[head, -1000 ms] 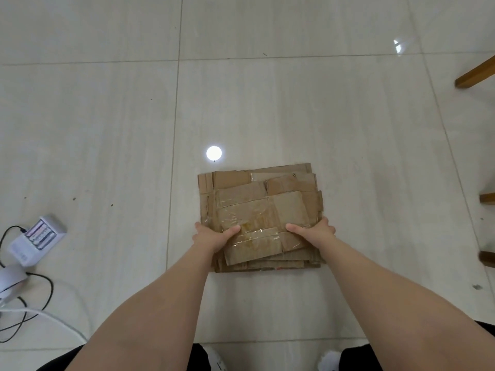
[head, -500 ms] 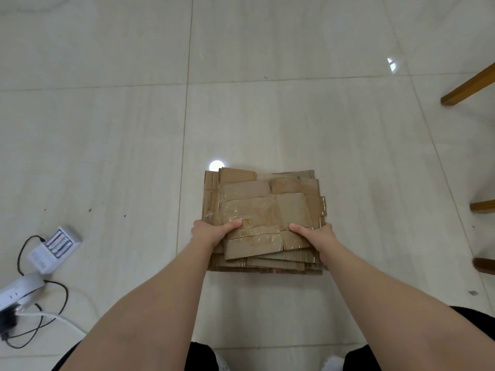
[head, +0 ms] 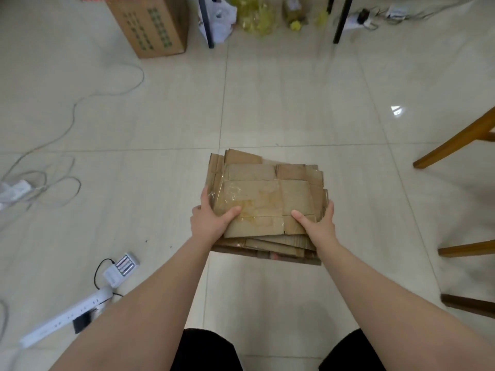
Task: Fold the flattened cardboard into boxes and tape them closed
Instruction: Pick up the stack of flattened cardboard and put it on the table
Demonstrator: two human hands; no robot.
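A stack of flattened brown cardboard pieces (head: 267,194), with old clear tape on the top sheet, is in front of me over the tiled floor. My left hand (head: 210,219) grips its near left corner, thumb on top and fingers underneath. My right hand (head: 317,223) grips the near right corner the same way. Several sheets fan out below the top one at the near edge. I cannot tell whether the stack touches the floor.
A closed printed carton (head: 150,25) stands at the far left. Plastic bags (head: 241,16) and dark table legs (head: 206,22) are at the far middle. Wooden chair legs (head: 455,140) are on the right. A power strip (head: 67,317), charger (head: 122,269) and cables (head: 53,180) lie at left.
The view has tilted up, so the carton, bags and table legs at the far side now show. Both hands keep their grip on the stack, which looks raised toward me.
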